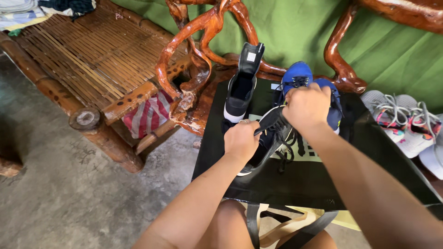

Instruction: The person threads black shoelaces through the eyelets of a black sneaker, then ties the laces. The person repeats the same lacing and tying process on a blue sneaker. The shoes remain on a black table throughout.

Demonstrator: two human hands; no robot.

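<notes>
Held shoe: a black sneaker point(270, 138) with a white sole edge lies on a black bag point(323, 180) spread across the person's lap. Its long axis runs from lower left to upper right; which end is the toe I cannot tell, as the hands cover most of it.
Left hand point(241, 140): fingers closed on the near side of the black sneaker, at its collar, next to a black strip that runs toward the other hand.
Right hand point(307, 107): fingers curled shut on the far upper part of the same sneaker, where loose black laces point(288, 152) hang down onto the bag.
Second black shoe point(242, 87): stands nearly upright beyond the left hand, long axis vertical, opening toward the camera, a small white square label high on its tongue.
Blue shoe point(297, 76): just behind the right hand, partly hidden by it, leaning against the wooden furniture.
Bag: flat, black, with a pale yellow-green printed patch partly under the sneaker; black and pale straps hang below its near edge. Contents cannot be seen.
Grey sneakers point(401, 120): a pair with grey laces and pink accents, at the right, beside the bag.
Wooden chair point(203, 60): twisted, polished reddish root wood, behind the shoes, before a green cloth point(383, 46).
Bamboo bench point(87, 60): slatted, at the left; folded cloths on its far end, a red-and-white striped cloth point(147, 113) beneath its near corner.
Floor point(60, 193): bare grey concrete.
</notes>
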